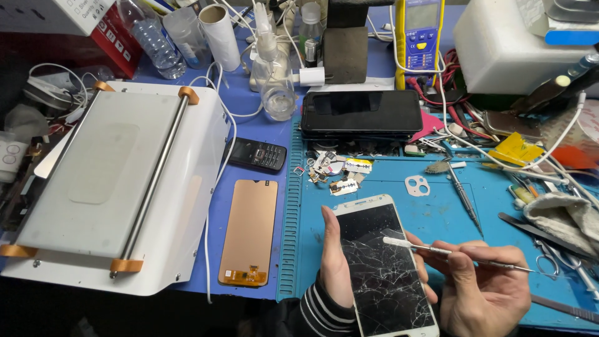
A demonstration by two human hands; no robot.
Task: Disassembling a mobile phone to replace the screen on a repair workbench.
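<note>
Cracked phone (pixel 384 268), gripped in left hand (pixel 337 265), could splinter further if the right hand's (pixel 483 284) pinched metal tool (pixel 462 254) slips.

— How do the hands sit?
— Both at the lower centre of the frame. The left hand (pixel 335 262), in a striped sleeve, cups upward with its thumb pressed along the edge of what it grips.
— And the other?
— The right hand (pixel 483 284) is curled, fingers pinched together and pointing left.

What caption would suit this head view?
Left hand holds a cracked phone; right hand touches a metal tool to its screen.
</note>
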